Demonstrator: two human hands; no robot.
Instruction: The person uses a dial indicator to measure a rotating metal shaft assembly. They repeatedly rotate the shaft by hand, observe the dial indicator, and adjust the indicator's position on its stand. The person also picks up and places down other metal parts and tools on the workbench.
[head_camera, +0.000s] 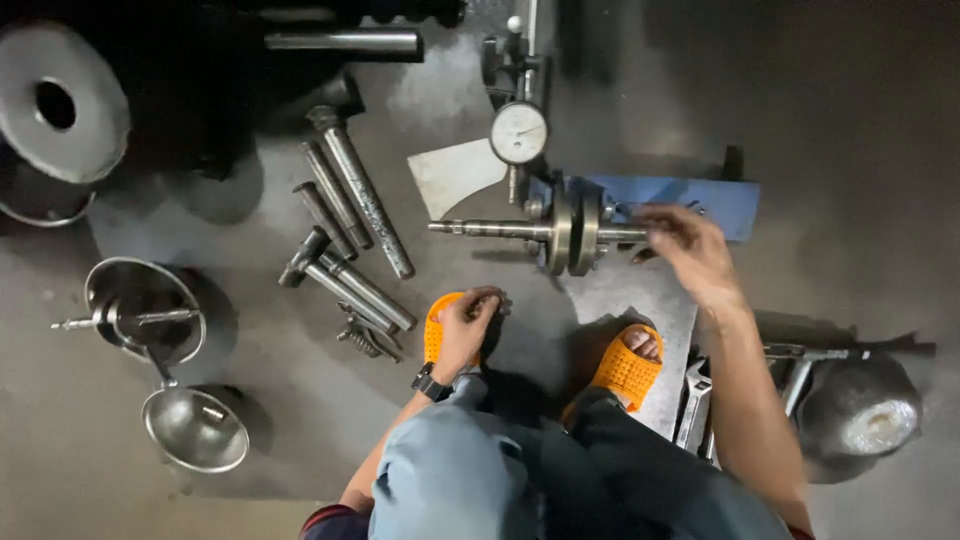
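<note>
While two steel bowls sit on the floor (90, 420) at left, the upper bowl (145, 308) holds a small shaft and the lower bowl (195, 428) a small metal piece. Crankshaft (560, 232) lies horizontal on a blue stand (700, 200): grey, two discs mid-length. Right hand (690, 250) fingers grip its right end. Left hand (465, 325) rests curled on an orange sandal (435, 335).

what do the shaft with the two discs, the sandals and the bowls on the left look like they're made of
Shaft with two discs: likely steel, dull grey with a machined sheen. Right hand touches its end.
Sandals: probably moulded rubber or foam, matte orange, perforated. Left hand rests on one.
Bowls: seemingly polished metal, bright reflections.
</note>
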